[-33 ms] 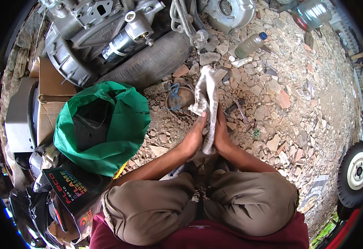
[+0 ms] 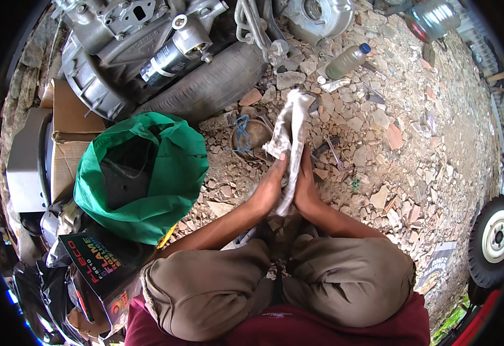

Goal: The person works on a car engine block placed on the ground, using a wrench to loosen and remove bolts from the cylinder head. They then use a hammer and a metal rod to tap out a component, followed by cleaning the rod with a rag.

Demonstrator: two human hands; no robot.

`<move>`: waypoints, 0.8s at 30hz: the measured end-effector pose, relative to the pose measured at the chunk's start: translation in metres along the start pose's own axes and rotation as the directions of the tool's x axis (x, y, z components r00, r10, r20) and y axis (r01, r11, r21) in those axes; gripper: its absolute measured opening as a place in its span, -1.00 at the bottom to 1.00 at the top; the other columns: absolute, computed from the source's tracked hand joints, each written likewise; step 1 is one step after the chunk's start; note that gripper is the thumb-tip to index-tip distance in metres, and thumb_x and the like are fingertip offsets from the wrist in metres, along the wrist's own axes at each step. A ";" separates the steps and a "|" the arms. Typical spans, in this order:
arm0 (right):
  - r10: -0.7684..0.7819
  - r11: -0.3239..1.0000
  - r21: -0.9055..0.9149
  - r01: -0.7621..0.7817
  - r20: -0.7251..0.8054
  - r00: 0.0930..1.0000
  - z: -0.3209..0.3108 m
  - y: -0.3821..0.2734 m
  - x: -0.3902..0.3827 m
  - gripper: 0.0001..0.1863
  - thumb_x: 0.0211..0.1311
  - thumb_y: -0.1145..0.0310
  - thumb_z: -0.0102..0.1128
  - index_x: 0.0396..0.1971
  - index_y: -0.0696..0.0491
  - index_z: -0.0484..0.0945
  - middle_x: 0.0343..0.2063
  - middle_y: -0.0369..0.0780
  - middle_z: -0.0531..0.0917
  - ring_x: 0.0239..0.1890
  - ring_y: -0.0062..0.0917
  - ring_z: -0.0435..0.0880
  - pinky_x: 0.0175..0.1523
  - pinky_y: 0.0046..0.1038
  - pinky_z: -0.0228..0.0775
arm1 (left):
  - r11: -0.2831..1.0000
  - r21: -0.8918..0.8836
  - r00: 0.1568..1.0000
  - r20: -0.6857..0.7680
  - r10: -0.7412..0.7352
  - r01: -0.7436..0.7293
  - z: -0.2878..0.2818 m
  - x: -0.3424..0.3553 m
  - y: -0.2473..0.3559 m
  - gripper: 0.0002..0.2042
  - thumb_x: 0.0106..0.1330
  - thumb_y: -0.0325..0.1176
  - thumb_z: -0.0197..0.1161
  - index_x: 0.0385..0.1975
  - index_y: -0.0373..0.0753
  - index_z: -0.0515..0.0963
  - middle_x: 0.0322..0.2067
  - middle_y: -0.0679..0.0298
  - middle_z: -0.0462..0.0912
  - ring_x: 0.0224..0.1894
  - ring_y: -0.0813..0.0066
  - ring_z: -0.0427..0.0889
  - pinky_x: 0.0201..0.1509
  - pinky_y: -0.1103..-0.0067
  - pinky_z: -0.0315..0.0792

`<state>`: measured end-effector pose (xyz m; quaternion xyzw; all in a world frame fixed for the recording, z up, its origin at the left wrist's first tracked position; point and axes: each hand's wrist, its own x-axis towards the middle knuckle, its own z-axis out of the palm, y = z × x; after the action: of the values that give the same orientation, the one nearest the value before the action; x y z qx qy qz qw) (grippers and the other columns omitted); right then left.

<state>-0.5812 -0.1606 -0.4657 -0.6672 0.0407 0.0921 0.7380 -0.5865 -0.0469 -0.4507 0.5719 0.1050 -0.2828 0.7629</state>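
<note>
A crumpled white rag (image 2: 294, 124) stands up between my two palms in front of my knees. My left hand (image 2: 272, 183) presses on its left side, and my right hand (image 2: 305, 187) presses on its right side. The rag's lower end hangs out below, between my wrists. Most of my fingers are hidden behind the cloth. Just left of the rag, a round, shallow metal bowl (image 2: 259, 134) with blue cord (image 2: 241, 134) at its rim sits on the rubble. A wrench (image 2: 334, 151) lies to the right of my hands.
To the left are an open green bag (image 2: 174, 190), a cardboard box (image 2: 74, 124) and a black printed box (image 2: 99, 262). A metal engine block (image 2: 119, 49) rests by a tyre (image 2: 208, 81) ahead. A blue-capped bottle (image 2: 344, 64) stands front right; a small wheel (image 2: 497, 237) is far right.
The rag's upper end has tipped slightly to the right between my palms. My hands have shifted a little against each other and still press the cloth.
</note>
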 end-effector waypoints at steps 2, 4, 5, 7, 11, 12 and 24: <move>-0.153 0.930 -0.340 0.138 -0.019 0.988 0.012 -0.006 -0.014 -0.38 0.50 0.34 -0.18 0.40 0.15 -0.19 0.22 0.15 0.28 0.24 -0.12 0.40 0.27 -0.23 0.28 | 0.997 0.066 1.000 0.005 0.030 -0.031 -0.008 0.009 0.009 -0.26 0.52 0.20 -0.36 0.35 -0.40 0.20 0.22 -0.01 0.40 0.24 0.28 0.41 0.39 0.46 0.20; -0.270 0.915 -0.302 0.268 0.035 0.962 0.008 0.005 -0.012 -0.40 0.45 0.39 -0.09 0.37 0.20 -0.07 0.17 0.18 0.35 0.23 -0.03 0.43 0.27 -0.17 0.26 | 0.999 0.020 0.999 -0.011 0.032 -0.032 -0.009 0.022 0.006 -0.16 0.47 0.29 -0.49 0.28 -0.44 0.29 0.08 -0.06 0.49 0.09 0.26 0.47 0.24 0.41 0.33; -0.313 0.899 -0.306 0.314 0.052 0.948 0.006 0.005 -0.006 -0.42 0.44 0.40 -0.06 0.35 0.22 -0.01 0.13 0.18 0.41 0.19 -0.03 0.48 0.24 -0.18 0.30 | 0.996 0.068 0.998 -0.024 0.053 -0.051 -0.010 0.024 0.004 -0.14 0.47 0.31 -0.49 0.25 -0.46 0.32 0.03 -0.05 0.52 0.05 0.27 0.49 0.19 0.41 0.36; -0.286 0.903 -0.328 0.278 0.023 0.958 -0.002 0.009 0.008 -0.51 0.41 0.41 -0.02 0.25 0.25 0.15 -0.04 0.11 0.55 0.03 -0.08 0.60 0.08 -0.23 0.41 | 0.945 0.306 0.969 -0.179 0.173 -0.112 -0.010 0.030 0.000 -0.29 0.50 0.19 -0.26 0.09 -0.47 0.45 -0.12 0.01 0.60 -0.09 0.34 0.53 0.05 0.41 0.42; -0.110 0.988 -0.106 0.112 0.022 0.994 -0.019 0.013 0.027 -0.59 0.47 0.27 -0.03 0.16 0.23 0.30 -0.12 -0.07 0.60 -0.13 -0.47 0.59 -0.04 -0.42 0.45 | 0.956 0.265 0.965 -0.191 0.181 -0.127 -0.012 0.039 0.016 -0.66 0.47 -0.21 0.14 -0.05 -0.43 0.54 -0.24 0.23 0.68 -0.22 0.51 0.59 -0.09 0.55 0.45; -0.078 0.995 -0.062 0.081 0.049 0.996 -0.025 0.015 0.031 -0.59 0.48 0.26 -0.05 0.16 0.23 0.32 -0.11 -0.08 0.60 -0.12 -0.47 0.58 -0.03 -0.43 0.45 | 0.988 0.076 0.970 -0.193 0.145 -0.132 -0.010 0.044 0.021 -0.68 0.45 -0.23 0.17 -0.05 -0.40 0.55 -0.24 0.27 0.68 -0.24 0.55 0.59 -0.11 0.58 0.45; -0.093 0.952 -0.270 0.142 0.184 0.979 -0.022 0.016 0.011 -0.45 0.46 0.30 -0.06 0.30 0.31 0.16 0.17 0.10 0.42 0.26 -0.25 0.39 0.32 -0.34 0.20 | 0.992 0.111 0.902 -0.421 0.098 -0.057 -0.023 0.074 0.021 -0.45 0.41 0.20 0.05 -0.47 -0.23 0.60 -0.64 0.33 0.56 -0.59 0.56 0.53 -0.55 0.56 0.38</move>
<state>-0.5723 -0.1803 -0.4854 -0.7564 -0.0753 0.1089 0.6406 -0.5110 -0.0445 -0.4766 0.6595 0.2321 -0.1255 0.7039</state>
